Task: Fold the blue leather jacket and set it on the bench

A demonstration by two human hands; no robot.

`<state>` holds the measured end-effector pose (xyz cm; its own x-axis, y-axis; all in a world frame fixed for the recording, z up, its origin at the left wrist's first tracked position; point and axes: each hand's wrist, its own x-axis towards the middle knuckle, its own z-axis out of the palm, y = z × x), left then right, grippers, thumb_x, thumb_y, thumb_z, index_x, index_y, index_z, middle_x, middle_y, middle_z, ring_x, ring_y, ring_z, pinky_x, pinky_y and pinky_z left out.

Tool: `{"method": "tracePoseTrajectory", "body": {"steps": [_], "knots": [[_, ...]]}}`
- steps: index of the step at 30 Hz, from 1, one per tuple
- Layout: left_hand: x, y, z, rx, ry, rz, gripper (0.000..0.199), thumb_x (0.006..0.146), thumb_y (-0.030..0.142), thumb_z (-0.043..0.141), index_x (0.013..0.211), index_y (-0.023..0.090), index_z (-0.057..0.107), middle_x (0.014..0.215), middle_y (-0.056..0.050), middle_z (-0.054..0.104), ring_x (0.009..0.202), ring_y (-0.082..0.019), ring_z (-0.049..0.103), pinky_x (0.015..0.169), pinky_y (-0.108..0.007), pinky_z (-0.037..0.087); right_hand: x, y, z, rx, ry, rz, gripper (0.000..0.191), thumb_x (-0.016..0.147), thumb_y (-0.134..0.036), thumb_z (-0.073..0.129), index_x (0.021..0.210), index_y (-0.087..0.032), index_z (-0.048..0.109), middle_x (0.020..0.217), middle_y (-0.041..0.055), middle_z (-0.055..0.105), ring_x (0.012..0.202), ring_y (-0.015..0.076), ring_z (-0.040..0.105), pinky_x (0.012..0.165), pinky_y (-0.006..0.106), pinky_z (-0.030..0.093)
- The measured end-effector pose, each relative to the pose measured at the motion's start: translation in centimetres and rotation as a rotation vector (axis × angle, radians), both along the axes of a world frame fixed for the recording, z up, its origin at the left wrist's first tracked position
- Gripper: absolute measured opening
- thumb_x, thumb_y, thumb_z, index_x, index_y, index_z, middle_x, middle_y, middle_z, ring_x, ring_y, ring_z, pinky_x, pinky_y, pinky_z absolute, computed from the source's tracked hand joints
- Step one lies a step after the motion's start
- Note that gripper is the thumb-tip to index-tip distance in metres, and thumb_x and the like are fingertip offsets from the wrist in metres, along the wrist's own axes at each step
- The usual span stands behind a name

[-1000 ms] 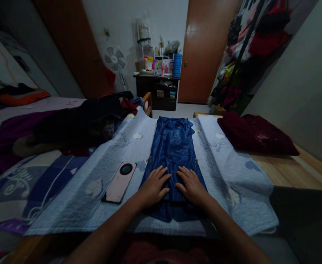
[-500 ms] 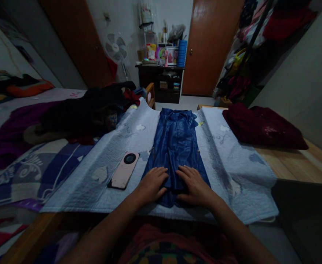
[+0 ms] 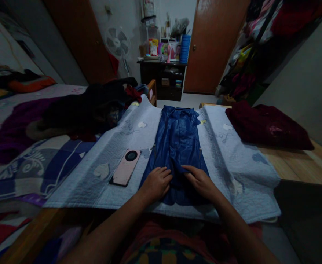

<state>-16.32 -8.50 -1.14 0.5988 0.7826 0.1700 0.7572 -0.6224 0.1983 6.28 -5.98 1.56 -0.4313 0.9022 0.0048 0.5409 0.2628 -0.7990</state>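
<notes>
- Far left: we noted an orange-and-black cloth, a purple cloth and a dark clothing pile. A blue-and-white patterned blanket lay in front of the pile.
- Left rear: we located a white fan near the wall.
- Left of center: we identified a pink phone, round black camera ring upward. It lay on a pale blue quilted cloth, just beside the garment and apart from both hands.
- Left hand: we had it on the near left part of the garment, fingers bent. We could not tell whether it gripped the fabric.
- Center: we found the shiny blue garment on the quilted cloth, lengthwise to us, narrower end away, wider end close to the cloth's near edge. A zipper showed on each side.
- Center rear: we saw a dark cabinet, objects on its top and shelves.
- Right hand: we had it on the near right part of the garment, apart from the left hand, index finger extended inward beside a crease. Any pinch could not be confirmed.
- Right: we recorded a maroon cloth, partly over the wooden desk.
</notes>
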Motion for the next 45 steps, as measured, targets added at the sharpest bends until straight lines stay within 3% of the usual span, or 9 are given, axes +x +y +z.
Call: {"method": "tracePoseTrajectory", "body": {"steps": [5,10,15,18,21,24,27,35,45], "knots": [[0.3,0.2,0.2,0.059,-0.087,-0.040,0.024,0.086,0.015,0.054,0.108,0.015,0.062,0.117,-0.010,0.067,0.113,-0.025,0.059,0.098,-0.042,0.046,-0.5,-0.2,-0.8,0.125,0.027,-0.083,0.040,0.094,-0.030,0.040,0.127,-0.018,0.059,0.128,0.0102,0.063,0.119,0.0222,0.059,0.104,0.042,0.044],[0.6,-0.1,0.6,0.002,-0.127,-0.021,0.020,0.084,0.013,0.052,0.101,0.016,0.062,0.109,-0.011,0.068,0.106,-0.024,0.062,0.095,-0.040,0.047,-1.7,-1.7,-2.4,0.296,-0.319,0.059,0.043,0.088,-0.020,0.050,0.130,-0.016,0.059,0.144,0.0116,0.050,0.136,0.0293,0.041,0.113,0.051,0.030],[0.4,-0.2,2.1,-0.149,-0.210,0.028,0.014,0.077,0.015,0.056,0.090,0.018,0.060,0.091,-0.006,0.067,0.089,-0.021,0.064,0.086,-0.036,0.051,-2.2,-2.9,-2.0,0.266,-0.496,0.131,0.056,0.088,-0.035,0.056,0.140,-0.015,0.049,0.154,0.0133,0.034,0.143,0.0320,0.027,0.116,0.053,0.022],[0.7,0.3,2.8,-0.111,-0.249,0.061,0.021,0.086,0.021,0.053,0.105,0.017,0.060,0.111,-0.009,0.066,0.109,-0.023,0.060,0.097,-0.038,0.048,-1.8,-2.7,-1.0,0.211,-0.475,0.181,0.066,0.086,-0.041,0.059,0.144,-0.013,0.043,0.156,0.0165,0.029,0.145,0.0333,0.022,0.116,0.056,0.020],[1.3,0.9,2.4,-0.088,-0.202,0.054,0.035,0.092,0.029,0.051,0.124,0.017,0.054,0.134,-0.011,0.057,0.130,-0.026,0.047,0.109,-0.043,0.039,-1.0,-1.5,-0.2,0.152,-0.335,0.224,0.049,0.090,-0.034,0.051,0.136,-0.015,0.052,0.148,0.0147,0.043,0.139,0.0292,0.036,0.114,0.051,0.030],[1.6,1.0,1.2,-0.137,-0.113,0.052,0.038,0.090,0.032,0.056,0.125,0.017,0.056,0.138,-0.012,0.054,0.132,-0.028,0.045,0.111,-0.046,0.036,0.0,0.0,-0.5,0.199,-0.172,0.079,0.038,0.094,-0.023,0.039,0.126,-0.017,0.059,0.131,0.0116,0.061,0.124,0.0219,0.055,0.107,0.042,0.042],[1.4,0.9,0.6,-0.150,-0.074,0.047,0.042,0.087,0.033,0.061,0.126,0.017,0.056,0.141,-0.013,0.051,0.134,-0.029,0.043,0.112,-0.047,0.034,0.5,1.1,-1.8,0.373,-0.206,-0.084,0.040,0.093,-0.021,0.041,0.130,-0.013,0.056,0.138,0.0144,0.055,0.132,0.0246,0.046,0.110,0.046,0.037],[2.3,3.4,2.6,-0.156,0.006,0.044,0.020,0.092,0.033,0.053,0.102,0.019,0.063,0.103,-0.008,0.068,0.101,-0.024,0.061,0.090,-0.039,0.048,0.5,1.1,-4.6,0.399,-0.514,-0.048,0.049,0.093,-0.029,0.048,0.139,-0.015,0.049,0.150,0.0119,0.041,0.141,0.0288,0.033,0.113,0.049,0.031],[1.4,5.4,-1.0,-0.100,0.017,-0.056,0.061,0.093,0.045,0.049,0.148,0.026,0.033,0.156,-0.007,0.034,0.145,-0.026,0.026,0.114,-0.051,0.024,0.5,1.2,-4.9,0.443,-0.527,-0.035,0.048,0.093,-0.029,0.047,0.138,-0.013,0.049,0.149,0.0140,0.042,0.141,0.0295,0.033,0.112,0.051,0.031]]}}
